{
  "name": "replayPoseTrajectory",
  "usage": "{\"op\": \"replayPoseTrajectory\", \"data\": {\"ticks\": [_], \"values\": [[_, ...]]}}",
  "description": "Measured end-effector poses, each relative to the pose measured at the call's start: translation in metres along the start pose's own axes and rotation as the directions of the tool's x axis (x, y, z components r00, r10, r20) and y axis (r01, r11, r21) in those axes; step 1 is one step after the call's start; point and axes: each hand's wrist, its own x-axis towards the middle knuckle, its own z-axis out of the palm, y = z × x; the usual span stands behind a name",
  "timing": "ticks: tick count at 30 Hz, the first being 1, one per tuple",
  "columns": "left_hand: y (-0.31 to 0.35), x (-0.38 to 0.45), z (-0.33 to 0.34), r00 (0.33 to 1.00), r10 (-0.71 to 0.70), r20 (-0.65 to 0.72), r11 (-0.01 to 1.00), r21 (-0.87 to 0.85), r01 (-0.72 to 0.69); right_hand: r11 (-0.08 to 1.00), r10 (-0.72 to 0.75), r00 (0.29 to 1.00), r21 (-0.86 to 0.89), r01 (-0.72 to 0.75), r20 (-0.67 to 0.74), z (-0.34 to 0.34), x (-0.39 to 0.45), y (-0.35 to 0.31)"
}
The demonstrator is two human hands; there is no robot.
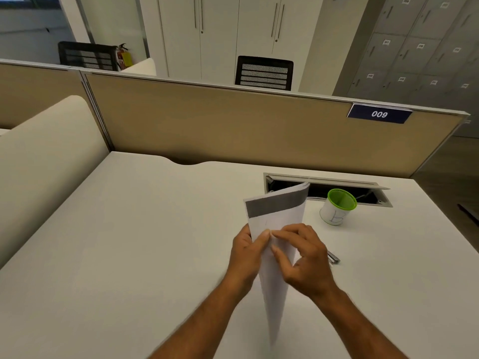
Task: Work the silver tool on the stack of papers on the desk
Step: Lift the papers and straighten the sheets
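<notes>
The stack of papers (276, 224) is gripped upright by both hands, left hand (246, 251) and right hand (303, 260); sheets could slip askew before the silver tool (333, 258), at 3 o'clock, is reached.

The stack of papers (276, 229) stood on edge on the white desk (129, 242), its top curling away from the person and crossed by a grey band. The left hand (246, 255) gripped the stack from its left side, thumb pressed on the near face. The right hand (302, 257) closed on it from the right, its fingertips (274, 238) meeting the left thumb on the sheet. Just right of the stack, partly hidden behind the right hand, the silver tool (333, 258) lay on the desk. Farther right and beyond the stack stood a green-rimmed white cup (337, 207), in front of the open cable tray (326, 182). Behind the stack rose a tan partition (233, 120) bearing a 009 label (379, 114).
</notes>
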Motion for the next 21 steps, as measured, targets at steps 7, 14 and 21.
{"op": "replayPoseTrajectory", "data": {"ticks": [7, 14, 21], "values": [[0.029, 0.013, -0.021, 0.969, 0.008, 0.246, 0.997, 0.077, -0.028, 0.994, -0.060, 0.998, -0.094, 0.060, 0.008, -0.024, 0.033, 0.003], [0.047, 0.016, -0.024, 0.959, 0.050, 0.279, 0.981, 0.166, -0.099, 0.986, -0.122, 0.990, -0.107, 0.129, 0.066, -0.039, 0.050, 0.002], [0.049, 0.018, -0.027, 0.946, 0.032, 0.323, 0.973, 0.207, -0.103, 0.988, -0.132, 0.983, -0.057, 0.140, 0.129, -0.042, 0.052, 0.003]]}}
